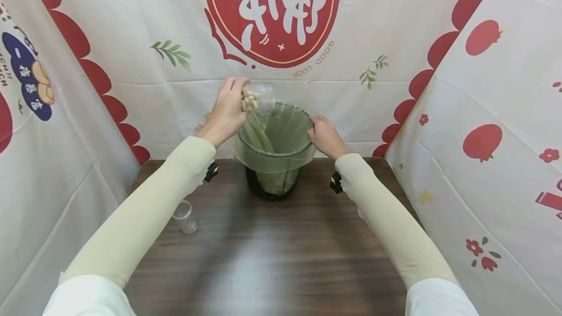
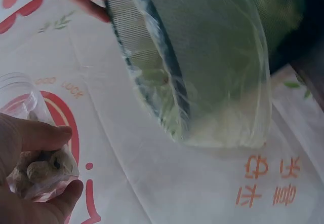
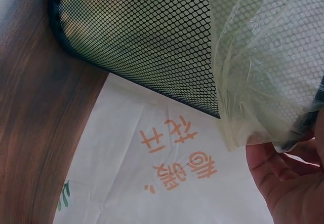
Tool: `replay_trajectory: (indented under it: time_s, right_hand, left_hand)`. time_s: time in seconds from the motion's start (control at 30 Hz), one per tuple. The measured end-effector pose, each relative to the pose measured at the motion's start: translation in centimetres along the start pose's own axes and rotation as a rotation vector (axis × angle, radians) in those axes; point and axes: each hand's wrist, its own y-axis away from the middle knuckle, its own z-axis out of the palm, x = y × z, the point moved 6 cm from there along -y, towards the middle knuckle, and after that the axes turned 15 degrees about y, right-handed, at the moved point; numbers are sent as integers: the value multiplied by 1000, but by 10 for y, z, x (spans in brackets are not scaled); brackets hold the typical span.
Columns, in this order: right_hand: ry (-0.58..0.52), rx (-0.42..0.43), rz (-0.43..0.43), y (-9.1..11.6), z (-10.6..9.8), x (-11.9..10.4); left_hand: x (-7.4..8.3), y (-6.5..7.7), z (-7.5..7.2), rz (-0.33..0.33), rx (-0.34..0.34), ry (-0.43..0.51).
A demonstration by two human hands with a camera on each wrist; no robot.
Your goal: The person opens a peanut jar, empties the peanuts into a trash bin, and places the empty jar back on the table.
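Note:
My left hand grips a clear plastic jar tipped on its side above the left part of the bin's rim. Pale pieces that look like unshelled peanuts lie in the jar's base end, near my palm; in the left wrist view, thumb and fingers wrap the jar. Below is a dark mesh waste bin, upright, lined with a translucent greenish bag folded over its rim. My right hand grips the rim on the right side, fingers curled over the bag edge.
A second clear plastic jar, with its mouth toward the back, is on the left of the brown wooden table. Printed white cloth hangs right behind the bin and along both sides.

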Motion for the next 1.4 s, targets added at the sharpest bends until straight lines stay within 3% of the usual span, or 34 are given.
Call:
replay_trajectory:
  time_s: [0.23, 0.43, 0.93, 1.4]
  right_hand:
    - [3, 7, 2, 2, -1, 0]
    - [10, -1, 2, 2, -1, -2]
    - [36, 18, 0, -1, 1, 0]
    - [41, 7, -2, -2, 2, 0]
  left_hand:
    - [0, -13, 5, 40, -60, -85]
    - [0, -20, 2, 89, -94, -202]
    - [11, -32, -4, 148, -211, -384]
    - [23, -39, -1, 272, -286, -715]
